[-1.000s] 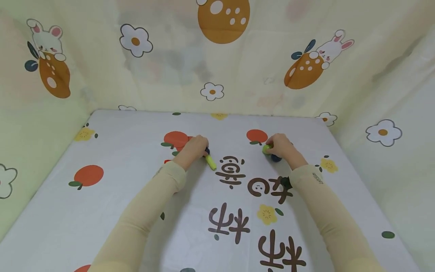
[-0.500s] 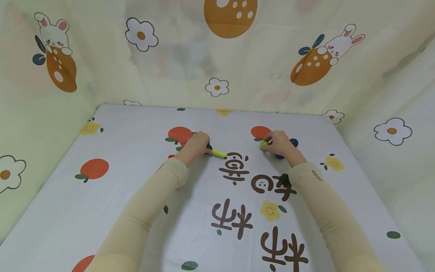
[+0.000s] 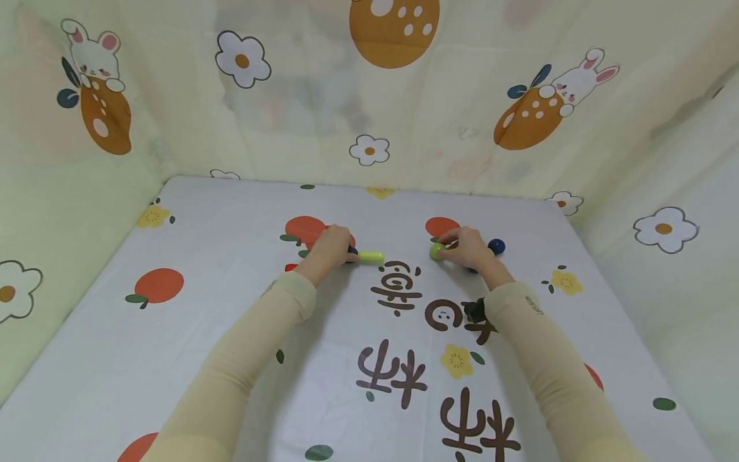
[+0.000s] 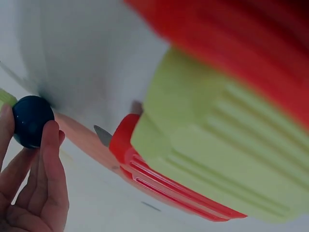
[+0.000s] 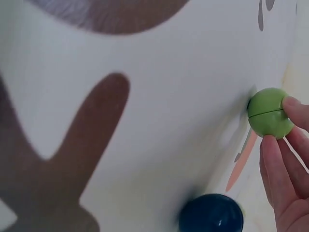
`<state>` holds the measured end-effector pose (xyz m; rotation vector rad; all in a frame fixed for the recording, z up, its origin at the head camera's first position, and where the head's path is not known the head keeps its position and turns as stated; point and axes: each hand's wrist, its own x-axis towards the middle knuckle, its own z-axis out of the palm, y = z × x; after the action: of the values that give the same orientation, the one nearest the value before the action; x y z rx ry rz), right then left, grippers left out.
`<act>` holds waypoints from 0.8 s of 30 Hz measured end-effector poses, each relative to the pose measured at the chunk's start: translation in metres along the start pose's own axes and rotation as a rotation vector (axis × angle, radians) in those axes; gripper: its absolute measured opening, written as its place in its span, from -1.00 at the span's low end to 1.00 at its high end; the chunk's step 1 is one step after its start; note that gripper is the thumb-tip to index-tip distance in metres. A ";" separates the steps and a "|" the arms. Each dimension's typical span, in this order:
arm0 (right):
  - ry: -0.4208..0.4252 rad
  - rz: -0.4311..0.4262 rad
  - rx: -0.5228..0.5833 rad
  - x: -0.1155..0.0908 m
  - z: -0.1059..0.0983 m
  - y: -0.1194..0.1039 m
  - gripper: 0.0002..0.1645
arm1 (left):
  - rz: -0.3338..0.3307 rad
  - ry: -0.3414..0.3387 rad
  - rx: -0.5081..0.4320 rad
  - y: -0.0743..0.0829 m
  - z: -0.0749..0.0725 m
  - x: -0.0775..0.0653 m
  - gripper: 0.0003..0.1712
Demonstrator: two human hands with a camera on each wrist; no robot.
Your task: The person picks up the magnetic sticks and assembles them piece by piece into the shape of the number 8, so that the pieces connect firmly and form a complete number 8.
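Observation:
My left hand [image 3: 331,247] pinches a dark blue ball [image 4: 33,122] between thumb and fingers. A lime green rod [image 3: 371,256] joins the ball and points right across the tabletop. In the left wrist view, a ridged green piece [image 4: 219,140] and red ridged pieces [image 4: 174,186] loom close to the camera beside that hand. Over on the right, my right hand [image 3: 469,247] holds a glossy green ball [image 5: 269,112], with a seam around it, in its fingertips. Another dark blue ball [image 5: 211,215] lies below that hand in the right wrist view.
A further blue ball [image 3: 496,246] sits just right of the right hand. The white tablecloth [image 3: 231,346] carries printed fruit, flowers and brown characters. A patterned curtain [image 3: 300,109] rises behind the table and along both sides. A black object [image 3: 475,310] shows at the right cuff.
The lime rod has swung from slanting toward me to pointing right. My right hand has carried the green ball slightly left, and the blue ball to its right now shows fully.

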<state>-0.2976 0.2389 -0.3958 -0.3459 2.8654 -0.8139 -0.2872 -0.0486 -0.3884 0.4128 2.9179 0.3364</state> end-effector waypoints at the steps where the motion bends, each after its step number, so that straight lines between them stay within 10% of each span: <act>1: -0.002 0.003 0.004 0.000 0.001 -0.001 -0.64 | -0.007 -0.002 -0.006 0.000 0.000 0.000 -0.64; 24: -0.048 -0.039 0.144 0.011 0.030 -0.036 -0.60 | -0.067 -0.014 -0.015 0.005 0.001 0.004 -0.67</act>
<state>-0.2957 0.1909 -0.4030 -0.3993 2.7443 -0.9975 -0.2893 -0.0427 -0.3884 0.3130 2.9058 0.3443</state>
